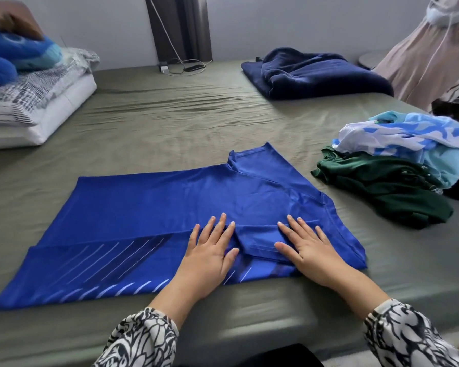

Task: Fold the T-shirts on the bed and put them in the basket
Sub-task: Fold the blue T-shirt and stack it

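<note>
Two flat hands, left hand [207,252] and right hand [306,247], fingers straight, press the blue T-shirt [154,221] on the bed [170,115]; gripping nothing, the slick folded sleeve may spring open.

— What is getting lost from sight around the hands?

— The left hand [210,250] and the right hand [306,249] are lying flat on the blue T-shirt [149,221], so the cloth under the palms is being covered. Far to the right of the right hand, the pile of T-shirts [398,160] is running off the picture's edge (a dark garment with orange marks is barely showing there).

— And further off?

— Well beyond the left hand, the blue plush toy [13,56] is being cut by the left edge. Beyond the right hand, a pale hanging garment [419,64] is blurring at the top corner.
</note>
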